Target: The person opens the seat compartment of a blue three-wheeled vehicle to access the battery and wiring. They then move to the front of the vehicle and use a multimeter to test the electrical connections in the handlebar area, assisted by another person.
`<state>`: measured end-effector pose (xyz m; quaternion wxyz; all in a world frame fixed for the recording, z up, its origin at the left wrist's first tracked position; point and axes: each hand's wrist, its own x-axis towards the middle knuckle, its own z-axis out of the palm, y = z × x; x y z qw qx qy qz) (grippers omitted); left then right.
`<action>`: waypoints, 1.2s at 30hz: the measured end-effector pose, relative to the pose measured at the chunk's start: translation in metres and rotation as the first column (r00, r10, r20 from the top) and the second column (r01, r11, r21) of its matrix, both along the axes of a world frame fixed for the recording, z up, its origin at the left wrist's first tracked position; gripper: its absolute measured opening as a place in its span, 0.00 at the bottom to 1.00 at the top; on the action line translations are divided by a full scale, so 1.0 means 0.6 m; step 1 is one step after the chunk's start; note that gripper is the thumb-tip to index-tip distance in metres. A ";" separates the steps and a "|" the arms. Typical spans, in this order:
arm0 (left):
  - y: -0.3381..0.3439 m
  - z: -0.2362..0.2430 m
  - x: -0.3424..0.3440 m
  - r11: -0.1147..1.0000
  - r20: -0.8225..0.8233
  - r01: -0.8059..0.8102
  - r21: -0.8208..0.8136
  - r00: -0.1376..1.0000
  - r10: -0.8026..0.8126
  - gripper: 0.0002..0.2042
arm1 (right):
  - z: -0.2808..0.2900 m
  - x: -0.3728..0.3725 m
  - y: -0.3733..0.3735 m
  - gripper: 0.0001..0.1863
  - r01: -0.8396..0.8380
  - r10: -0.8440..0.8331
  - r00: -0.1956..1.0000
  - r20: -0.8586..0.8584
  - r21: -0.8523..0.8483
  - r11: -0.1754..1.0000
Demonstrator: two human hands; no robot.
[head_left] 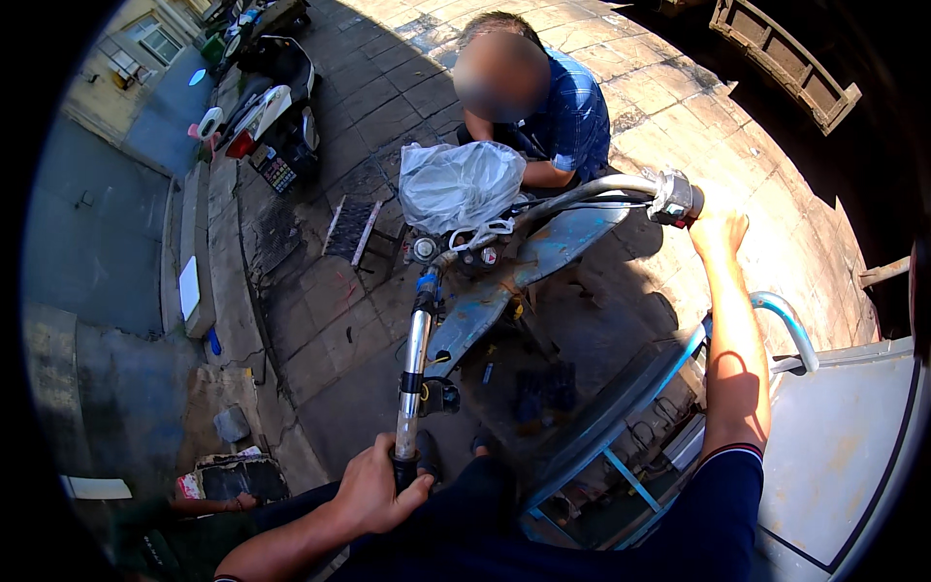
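Both ends of a metal handlebar [417, 339] on a three-wheeler type of vehicle are in my hands. My left hand [373, 493] is closed round the black grip [403, 471] at the near end. At the far right end, my right hand [720, 228] is wrapped round the other grip, mostly hidden under my fingers, beside a switch and lever housing [671, 197]. A crumpled translucent plastic bag [458, 186] covers the front of the handlebar's middle. Below the bar runs a worn blue metal fender panel [558, 247].
A person in a blue shirt [580, 107] crouches beyond the bag. At lower left, another person's hand [240, 501] shows. A blue metal frame [621, 475] stands beside my right arm, near a grey panel [834, 436]. Parked scooters [276, 107] line the upper left; a small stool [351, 231] stands nearer.
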<state>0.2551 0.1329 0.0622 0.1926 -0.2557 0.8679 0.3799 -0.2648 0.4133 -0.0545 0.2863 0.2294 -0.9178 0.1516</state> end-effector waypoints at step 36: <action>-0.004 -0.011 -0.001 0.993 -0.114 0.118 -0.014 0.986 -0.119 0.32 | 0.014 0.015 -0.014 0.17 -0.004 0.004 1.000 0.028 0.006 1.000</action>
